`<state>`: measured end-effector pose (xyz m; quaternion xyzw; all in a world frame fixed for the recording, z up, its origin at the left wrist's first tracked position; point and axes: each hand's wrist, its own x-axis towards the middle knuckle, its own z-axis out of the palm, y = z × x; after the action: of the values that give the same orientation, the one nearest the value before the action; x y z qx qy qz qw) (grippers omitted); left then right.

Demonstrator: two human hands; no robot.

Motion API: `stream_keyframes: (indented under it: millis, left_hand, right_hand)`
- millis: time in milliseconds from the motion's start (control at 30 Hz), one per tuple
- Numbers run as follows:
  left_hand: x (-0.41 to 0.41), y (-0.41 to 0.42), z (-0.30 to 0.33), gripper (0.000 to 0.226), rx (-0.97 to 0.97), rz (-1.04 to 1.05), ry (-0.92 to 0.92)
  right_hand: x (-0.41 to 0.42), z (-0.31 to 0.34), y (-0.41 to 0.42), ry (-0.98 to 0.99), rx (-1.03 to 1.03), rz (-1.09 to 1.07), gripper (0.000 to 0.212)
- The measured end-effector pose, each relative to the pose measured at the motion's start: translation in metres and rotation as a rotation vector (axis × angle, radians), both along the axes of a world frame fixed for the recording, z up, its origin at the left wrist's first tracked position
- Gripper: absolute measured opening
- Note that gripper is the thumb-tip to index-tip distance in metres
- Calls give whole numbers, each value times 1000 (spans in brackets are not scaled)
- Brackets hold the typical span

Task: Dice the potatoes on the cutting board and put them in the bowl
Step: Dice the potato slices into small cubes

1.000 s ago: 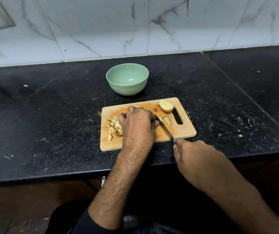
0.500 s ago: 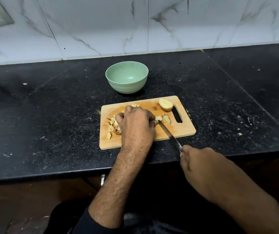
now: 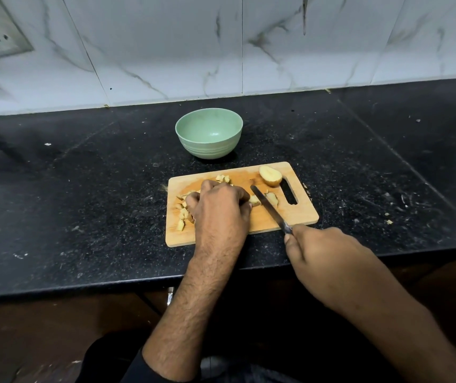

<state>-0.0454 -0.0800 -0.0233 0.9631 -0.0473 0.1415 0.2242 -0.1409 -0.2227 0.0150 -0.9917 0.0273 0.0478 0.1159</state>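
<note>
Wooden cutting board (image 3: pixel 298 214) is seen on a black speckled bench (image 3: pixel 83 203), strewn with diced potato pieces (image 3: pixel 182 214) along its left side. A potato piece (image 3: pixel 254 200) is held down at the board's middle by the left hand (image 3: pixel 220 208), fingers curled over it. A knife (image 3: pixel 269 207) is held by its handle in the closed grip of the right hand (image 3: pixel 329 261), the blade angled across the board just beside that piece. An uncut potato half (image 3: pixel 270 176) is seen at the board's far right corner, next to the handle slot. A green bowl (image 3: pixel 209 136) is set on the bench just beyond the board, before a white marbled tile wall (image 3: pixel 249 45).
</note>
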Motion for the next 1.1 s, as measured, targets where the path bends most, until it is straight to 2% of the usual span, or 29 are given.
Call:
stream_keyframes:
  millis: [200,400,567,767,967,1100]
  left_hand:
    - [4,0,3,9,-50,-25,22]
    - [7,0,4,8,-13,-46,19]
    - [5,1,2,9,-61,-25,11]
    - [4,-3,-5,9,-69,23,-32]
    - [2,2,-7,16,-89,19,-29]
    - [1,1,-5,11,-46,20,-28]
  right_hand:
    - [13,-9,4,9,-69,30,33]
    - [38,-9,7,109,-38,47,34]
    - [31,-10,-3,140,-28,71,34]
    - [-7,-6,-16,104,-18,58,23]
    - [-8,2,-13,42,-18,-16,30]
    - [3,2,-4,16,-2,2,31]
